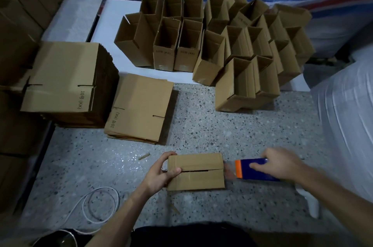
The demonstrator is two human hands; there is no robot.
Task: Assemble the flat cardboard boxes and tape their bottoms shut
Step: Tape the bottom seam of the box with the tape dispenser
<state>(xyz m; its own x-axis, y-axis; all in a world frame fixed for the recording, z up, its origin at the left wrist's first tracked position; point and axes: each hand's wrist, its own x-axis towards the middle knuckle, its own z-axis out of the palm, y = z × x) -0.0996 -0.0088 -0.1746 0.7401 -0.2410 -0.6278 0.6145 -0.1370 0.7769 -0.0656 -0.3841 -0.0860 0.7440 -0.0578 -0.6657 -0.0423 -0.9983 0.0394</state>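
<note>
Box: lower centre of frame, bottom up on the speckled floor; the two flaps meet, with a dark gap along the seam. No tape shows across it.
Left hand: grips the box's left end, fingers curled over the far edge and thumb pressed on the near flap beside the seam.
Right hand: just right of the box, fingers wrapped over a blue and orange dispenser.
Tape: a blurred clear patch lies between dispenser and box; whether it touches the cardboard cannot be told.
Stage: judged to be the start of the taping pass, from the right end toward the left.
Risk one: the flaps could spring up or spread if the thumb lets go, leaving the tape to bridge an open gap.
Risk two: a pull off the seam line would catch one flap only, and the bottom would not hold.
Risk three: the light box could slide left under the drag, since only one hand braces it.
Flat boxes: stacked at left of frame, a lower pile beside them.
Built boxes: crowded upright at upper centre and right.
Cord: white loop at lower left, well apart from the work.
</note>
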